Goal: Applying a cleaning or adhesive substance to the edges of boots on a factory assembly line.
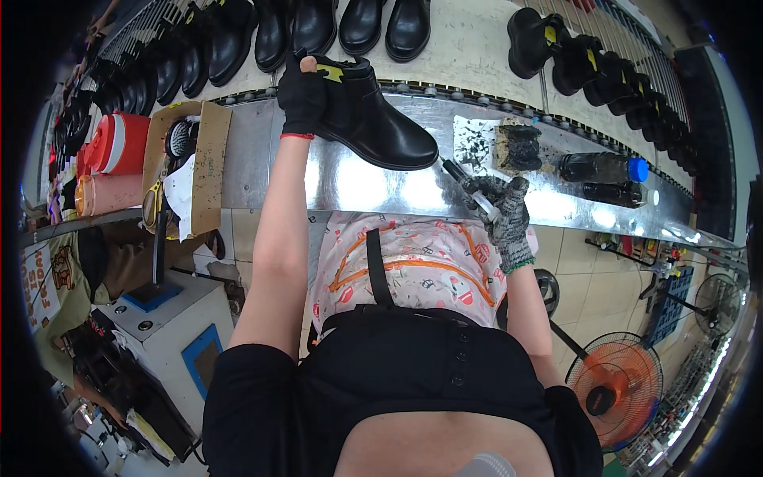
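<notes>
Hands apart, 1 item each: left hand [304, 99] clamps the boot [381, 123] by its ankle over the bench [350, 189], right hand [502, 213] grips a slim tool [455, 170] near the toe; best keep boot steady, tip light.

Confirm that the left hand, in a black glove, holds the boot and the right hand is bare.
Not bare: the head view shows the right hand in a grey glove. The left hand, in a black glove, does hold the boot.
</notes>
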{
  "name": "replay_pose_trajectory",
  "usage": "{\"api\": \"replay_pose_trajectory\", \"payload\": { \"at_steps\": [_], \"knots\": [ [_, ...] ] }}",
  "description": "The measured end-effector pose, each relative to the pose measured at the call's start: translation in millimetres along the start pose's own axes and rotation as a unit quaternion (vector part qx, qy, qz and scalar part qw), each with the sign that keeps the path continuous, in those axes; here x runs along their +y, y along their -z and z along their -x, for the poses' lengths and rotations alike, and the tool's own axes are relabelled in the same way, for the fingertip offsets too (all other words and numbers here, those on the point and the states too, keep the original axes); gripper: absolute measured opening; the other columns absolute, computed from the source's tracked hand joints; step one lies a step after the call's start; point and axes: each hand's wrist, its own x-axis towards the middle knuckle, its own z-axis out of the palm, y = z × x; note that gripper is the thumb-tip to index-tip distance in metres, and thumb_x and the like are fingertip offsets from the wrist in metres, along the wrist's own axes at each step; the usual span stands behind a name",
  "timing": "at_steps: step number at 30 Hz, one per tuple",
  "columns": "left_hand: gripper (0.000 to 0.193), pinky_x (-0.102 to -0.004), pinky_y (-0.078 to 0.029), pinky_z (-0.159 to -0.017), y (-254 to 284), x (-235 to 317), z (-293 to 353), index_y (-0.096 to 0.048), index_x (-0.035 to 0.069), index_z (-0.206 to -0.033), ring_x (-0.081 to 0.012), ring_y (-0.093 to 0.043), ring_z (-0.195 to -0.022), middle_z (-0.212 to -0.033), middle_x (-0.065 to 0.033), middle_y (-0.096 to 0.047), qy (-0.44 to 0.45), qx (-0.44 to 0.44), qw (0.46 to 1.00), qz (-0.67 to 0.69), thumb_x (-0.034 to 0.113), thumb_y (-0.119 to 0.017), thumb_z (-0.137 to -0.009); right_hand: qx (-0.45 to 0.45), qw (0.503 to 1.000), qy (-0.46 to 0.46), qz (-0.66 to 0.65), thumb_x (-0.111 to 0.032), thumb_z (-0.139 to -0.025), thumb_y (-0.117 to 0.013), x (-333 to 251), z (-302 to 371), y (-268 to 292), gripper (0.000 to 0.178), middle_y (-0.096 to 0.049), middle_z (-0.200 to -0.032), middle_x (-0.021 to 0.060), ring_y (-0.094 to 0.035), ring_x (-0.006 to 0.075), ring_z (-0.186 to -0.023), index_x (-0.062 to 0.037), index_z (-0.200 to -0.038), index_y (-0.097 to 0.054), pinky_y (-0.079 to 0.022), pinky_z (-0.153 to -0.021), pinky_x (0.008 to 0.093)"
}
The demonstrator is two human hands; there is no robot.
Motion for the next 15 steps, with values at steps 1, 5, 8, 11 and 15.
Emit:
{"api": "replay_pose_trajectory", "payload": {
  "at_steps": [1,5,8,11,15],
  "knots": [
    [0.059,-0.0471,-0.047,-0.066,2.4,-2.8,2.8,-0.05,0.001,-0.115,-0.0406,-0.061,-0.079,-0.087,-0.0219,-0.064,-0.001,0.012,1.0,-0.023,0.053,-0.036,-0.092,-0.002,1.0,-0.001,0.001,-0.059,-0.093,-0.032,-1.2,0.4,0.2,0.069,-0.065,-0.098,0.0169,-0.065,0.0231,-0.085,0.0037,-0.108,-0.057,-0.053,-0.076,0.0327],
    [0.065,-0.0458,-0.047,-0.069,16.3,-1.4,17.2,-0.051,0.0,-0.112,-0.0394,-0.062,-0.081,-0.09,-0.0207,-0.065,0.015,0.022,0.999,-0.031,0.06,-0.04,-0.088,0.038,0.998,-0.012,0.038,-0.06,-0.092,-0.031,-5.7,1.4,0.4,0.07,-0.067,-0.093,0.0133,-0.064,0.02,-0.082,0.0021,-0.103,-0.061,-0.052,-0.07,0.0292],
    [0.071,-0.0437,-0.048,-0.071,29.5,9.8,34.7,-0.048,0.0,-0.116,-0.0379,-0.063,-0.084,-0.095,-0.0188,-0.065,-0.007,0.045,0.999,0.009,0.063,-0.048,-0.083,0.035,0.998,0.01,0.06,-0.063,-0.091,-0.031,-14.2,3.5,-9.3,0.073,-0.068,-0.091,0.0124,-0.064,0.0186,-0.079,0.0015,-0.099,-0.064,-0.05,-0.069,0.0277],
    [0.069,-0.0414,-0.048,-0.073,46.0,25.0,52.7,-0.047,0.002,-0.113,-0.035,-0.063,-0.087,-0.096,-0.0167,-0.064,-0.003,0.056,0.998,0.026,0.062,-0.052,-0.081,0.038,0.996,0.037,0.075,-0.065,-0.09,-0.03,-15.7,2.8,-14.7,0.076,-0.068,-0.091,0.0125,-0.063,0.0179,-0.078,0.0013,-0.097,-0.065,-0.049,-0.07,0.0274],
    [0.061,-0.0357,-0.046,-0.074,66.9,39.0,75.6,-0.047,0.004,-0.104,-0.0268,-0.062,-0.083,-0.089,-0.0129,-0.059,0.003,0.037,0.998,0.041,0.057,-0.06,-0.079,0.014,0.996,0.057,0.071,-0.055,-0.094,-0.035,-15.3,-1.1,-10.5,0.065,-0.068,-0.092,0.0122,-0.063,0.0174,-0.079,0.0019,-0.097,-0.066,-0.05,-0.072,0.0279]
  ]
}}
